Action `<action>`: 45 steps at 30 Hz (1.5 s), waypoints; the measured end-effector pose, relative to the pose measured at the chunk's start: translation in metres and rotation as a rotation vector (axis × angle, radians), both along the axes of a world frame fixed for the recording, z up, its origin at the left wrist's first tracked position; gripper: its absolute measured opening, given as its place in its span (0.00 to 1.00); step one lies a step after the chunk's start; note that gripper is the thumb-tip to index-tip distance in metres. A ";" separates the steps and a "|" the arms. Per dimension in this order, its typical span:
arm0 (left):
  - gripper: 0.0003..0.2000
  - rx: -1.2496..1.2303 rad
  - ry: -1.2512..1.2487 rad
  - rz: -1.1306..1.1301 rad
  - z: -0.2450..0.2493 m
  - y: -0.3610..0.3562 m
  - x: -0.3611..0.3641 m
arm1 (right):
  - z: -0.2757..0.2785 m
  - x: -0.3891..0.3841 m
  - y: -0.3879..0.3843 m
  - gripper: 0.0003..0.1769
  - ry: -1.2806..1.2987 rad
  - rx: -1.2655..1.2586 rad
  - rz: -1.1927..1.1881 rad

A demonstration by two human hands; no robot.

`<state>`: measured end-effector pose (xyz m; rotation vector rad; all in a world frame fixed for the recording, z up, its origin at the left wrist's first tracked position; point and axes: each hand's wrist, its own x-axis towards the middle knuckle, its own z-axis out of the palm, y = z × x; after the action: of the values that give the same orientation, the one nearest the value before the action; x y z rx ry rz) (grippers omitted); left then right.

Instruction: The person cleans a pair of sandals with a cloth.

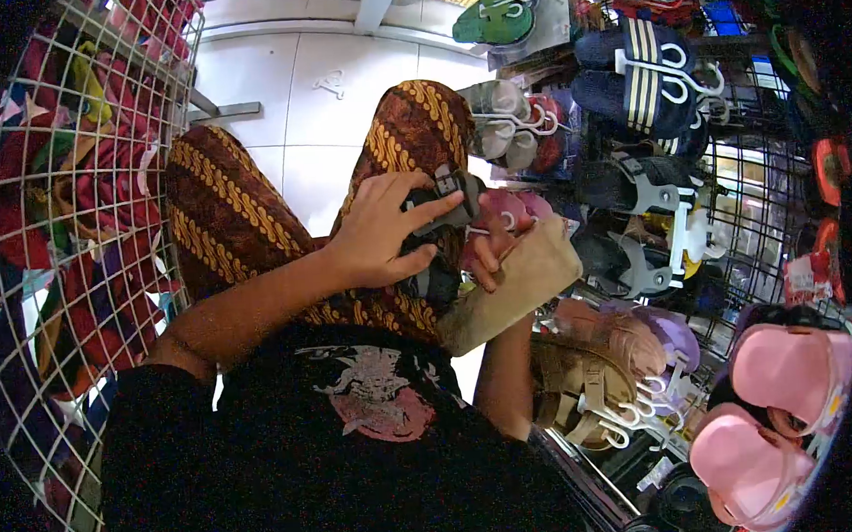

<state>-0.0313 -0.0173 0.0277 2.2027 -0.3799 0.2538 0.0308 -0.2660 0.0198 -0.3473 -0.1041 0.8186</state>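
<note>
My left hand (386,232) lies over a dark sandal (438,283) with a grey strap and buckle (453,191), its fingers wrapped over the strap. The sandal rests at my lap, against trousers (415,129) with a brown and gold pattern. My right hand (487,252) is beside it, fingers bent around the edge of a flat tan piece (531,276) that looks like cloth. The tan piece covers most of that hand and wrist. Part of the sandal is hidden under my left hand.
Wire racks on my right hold navy striped slides (646,71), black and grey sandals (636,185), brown sandals (583,373) and pink clogs (787,374). Green sandals (496,16) hang at the top. A wire mesh bin (90,186) stands left. A white hanger (330,83) lies on the floor tiles.
</note>
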 end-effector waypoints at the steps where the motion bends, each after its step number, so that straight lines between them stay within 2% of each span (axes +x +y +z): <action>1: 0.32 -0.025 0.017 0.003 -0.001 0.002 0.001 | -0.001 0.003 0.001 0.33 0.050 0.081 0.034; 2: 0.32 -0.041 0.025 0.002 -0.002 0.004 0.003 | -0.002 0.007 0.002 0.33 0.101 0.158 0.071; 4: 0.32 -0.063 0.045 0.004 -0.003 0.010 0.003 | 0.002 0.004 0.015 0.33 0.153 0.126 0.008; 7: 0.32 -0.120 0.064 0.044 -0.007 0.012 0.003 | 0.015 0.014 0.029 0.35 0.077 0.047 0.085; 9: 0.33 -0.242 0.071 0.098 -0.008 0.010 0.006 | 0.033 0.010 0.041 0.30 -0.133 -0.372 0.020; 10: 0.33 -0.307 0.076 0.125 -0.008 0.009 0.006 | 0.042 0.008 0.045 0.30 -0.202 -0.504 0.009; 12: 0.34 -0.236 0.097 0.093 -0.003 0.013 0.007 | 0.059 0.002 0.054 0.29 -0.330 -0.774 0.008; 13: 0.34 -0.199 0.104 0.078 -0.001 0.015 0.008 | 0.053 0.003 0.046 0.29 -0.465 -0.788 0.048; 16: 0.34 -0.068 0.067 0.019 -0.004 0.018 0.013 | 0.062 0.006 0.045 0.23 -0.463 -0.965 -0.046; 17: 0.33 -0.102 0.056 0.030 -0.006 0.017 0.014 | 0.055 0.006 0.035 0.22 -0.354 -1.113 -0.207; 19: 0.31 -0.163 0.043 0.055 -0.009 0.014 0.013 | 0.067 0.010 0.049 0.22 -0.352 -1.389 -0.446; 20: 0.31 -0.183 0.055 0.057 -0.010 0.013 0.012 | 0.085 0.018 0.070 0.23 -0.466 -1.522 -0.519; 21: 0.30 -0.202 0.069 0.057 -0.011 0.013 0.011 | 0.086 0.024 0.066 0.30 -0.608 -1.620 -0.509; 24: 0.29 -0.148 0.046 0.092 -0.009 0.010 0.006 | 0.095 0.029 0.079 0.35 -1.157 -2.267 -0.088; 25: 0.28 -0.119 0.048 0.085 -0.009 0.010 0.006 | 0.093 0.028 0.083 0.33 -1.032 -2.221 -0.158; 28: 0.27 -0.028 0.020 0.066 -0.003 0.005 0.006 | 0.094 0.047 0.079 0.34 -0.906 -2.324 0.036; 29: 0.26 0.008 0.003 0.059 0.000 0.005 0.007 | 0.093 0.053 0.074 0.36 -0.905 -2.262 0.119; 32: 0.25 -0.022 0.031 0.060 0.000 0.009 0.006 | 0.062 0.048 0.067 0.40 -0.949 -2.083 0.044; 36: 0.24 -0.119 0.000 0.099 -0.008 0.016 -0.002 | 0.093 0.034 0.099 0.43 -1.018 -2.094 0.101; 38: 0.23 -0.068 -0.020 0.092 -0.007 0.018 -0.003 | 0.088 0.045 0.102 0.43 -0.972 -2.069 0.164; 41: 0.22 -0.089 0.028 0.112 -0.003 0.019 -0.003 | 0.056 0.063 0.105 0.44 -0.909 -2.164 0.054; 44: 0.24 -0.218 -0.011 0.166 -0.010 0.026 -0.010 | 0.067 0.052 0.120 0.46 -1.074 -2.010 0.025; 45: 0.25 -0.257 0.013 0.161 -0.012 0.031 -0.015 | 0.070 0.051 0.128 0.46 -1.128 -2.089 0.113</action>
<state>-0.0461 0.0141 0.0161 1.9811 -0.1523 0.3551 0.0820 -0.1380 0.0902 -2.7713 -0.2868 0.4414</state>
